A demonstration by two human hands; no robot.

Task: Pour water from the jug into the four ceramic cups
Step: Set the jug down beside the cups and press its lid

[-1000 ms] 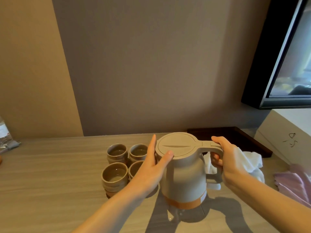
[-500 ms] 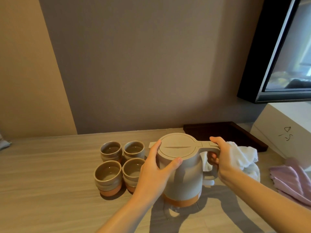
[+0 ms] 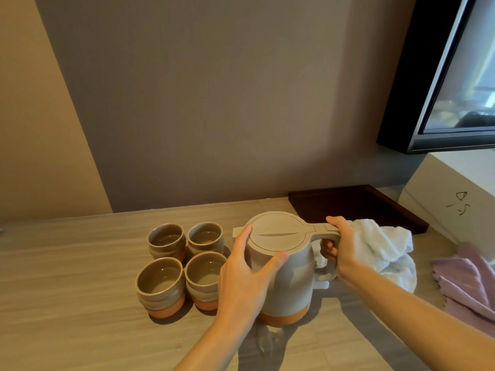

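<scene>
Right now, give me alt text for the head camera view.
Two hands hold an upright lidded jug on a wooden counter: right hand on the handle, left hand against its side. Four ceramic cups cluster left of it.

We note a pale wood-grain counter (image 3: 67, 277) running to a grey-mauve wall (image 3: 227, 103), with a tan wall panel (image 3: 34, 129) at left. Upper right, we see a black-framed screen (image 3: 442, 76) showing reflections. Below it sits a white box (image 3: 450, 199). Soft daylight casts shadows across the counter.
</scene>
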